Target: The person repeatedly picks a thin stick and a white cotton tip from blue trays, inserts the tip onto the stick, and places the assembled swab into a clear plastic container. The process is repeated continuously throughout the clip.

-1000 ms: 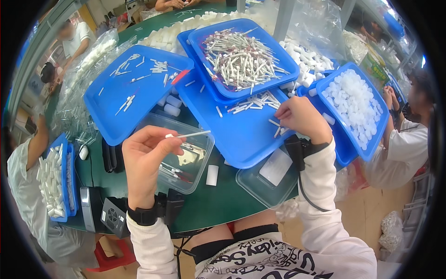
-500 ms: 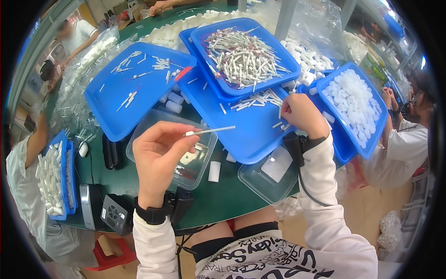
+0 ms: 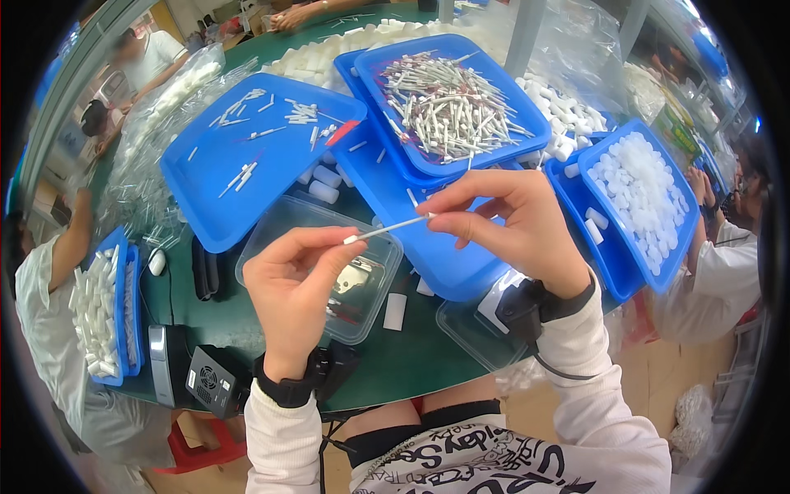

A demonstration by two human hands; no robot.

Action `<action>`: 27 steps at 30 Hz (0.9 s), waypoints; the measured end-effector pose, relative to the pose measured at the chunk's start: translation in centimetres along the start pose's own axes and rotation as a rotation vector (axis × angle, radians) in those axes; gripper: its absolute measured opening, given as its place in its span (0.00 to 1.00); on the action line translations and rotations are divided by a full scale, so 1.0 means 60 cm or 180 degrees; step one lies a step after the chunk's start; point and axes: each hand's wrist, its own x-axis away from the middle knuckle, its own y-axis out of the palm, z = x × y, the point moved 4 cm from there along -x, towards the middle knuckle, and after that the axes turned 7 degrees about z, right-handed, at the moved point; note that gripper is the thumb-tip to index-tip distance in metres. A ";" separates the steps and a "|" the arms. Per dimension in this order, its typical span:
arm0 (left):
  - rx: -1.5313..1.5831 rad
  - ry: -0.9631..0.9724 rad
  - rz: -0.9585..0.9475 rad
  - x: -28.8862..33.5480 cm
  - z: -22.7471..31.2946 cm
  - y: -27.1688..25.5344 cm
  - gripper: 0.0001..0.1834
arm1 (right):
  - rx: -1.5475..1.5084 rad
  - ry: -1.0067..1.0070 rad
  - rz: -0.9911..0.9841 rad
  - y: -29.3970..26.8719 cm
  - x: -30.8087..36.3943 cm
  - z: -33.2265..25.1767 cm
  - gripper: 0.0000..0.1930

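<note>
Head cam, mid-frame: left hand, right hand both pinched nearly closed, gripping slim white rod at opposite ends, probably for steadiness.

Free green tabletop before white cylinder

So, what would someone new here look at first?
Probably the big blue tray near the top middle, heaped with white sticks. Then the left hand and right hand in the centre, fingertips at opposite ends of one thin rod. At the right, a tilted blue tray bears a whitish pile.
</note>
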 end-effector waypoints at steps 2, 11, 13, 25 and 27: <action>0.0038 0.0043 0.0002 0.001 -0.001 0.002 0.06 | 0.0084 -0.0024 0.0042 -0.005 0.001 0.005 0.06; 0.0024 0.0119 -0.0062 0.002 -0.005 0.006 0.07 | 0.0107 -0.0084 0.0028 -0.007 0.004 0.015 0.06; -0.0010 0.0130 -0.0079 0.001 -0.005 0.005 0.07 | 0.0179 -0.0093 0.0072 -0.010 0.005 0.016 0.06; -0.0776 0.0669 -0.0222 0.009 -0.018 0.019 0.08 | 0.1559 -0.1926 0.0274 0.036 0.018 0.014 0.09; -0.0483 0.0177 -0.0148 0.010 -0.015 0.019 0.08 | 0.1506 -0.2283 0.0474 0.041 0.019 0.011 0.08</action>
